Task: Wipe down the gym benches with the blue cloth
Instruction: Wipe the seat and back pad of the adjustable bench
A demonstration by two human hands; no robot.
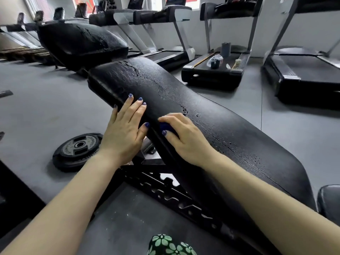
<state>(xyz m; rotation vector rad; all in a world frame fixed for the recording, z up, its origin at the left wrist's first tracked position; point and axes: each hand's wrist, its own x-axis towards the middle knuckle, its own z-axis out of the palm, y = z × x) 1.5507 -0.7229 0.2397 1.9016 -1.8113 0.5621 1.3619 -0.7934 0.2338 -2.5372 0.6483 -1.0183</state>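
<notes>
While the left hand (122, 132) lies flat with fingers straight over the near-left edge of the black bench pad (211, 115), the right hand (185, 138) curls its fingers around the blue cloth (166, 128) and presses it onto the pad just beside that edge. Cracked upholstery runs along the pad's length. A weight plate (77, 150) lies on the floor (46, 111) left of the bench.

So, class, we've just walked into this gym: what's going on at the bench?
A person is wiping a black padded bench. The right hand holds a bunched blue cloth against the pad, near its left edge. The left hand rests flat on that edge, fingers straight, steadying it. The pad's cover is cracked and peeling. A weight plate lies on the floor beside the bench.
</notes>
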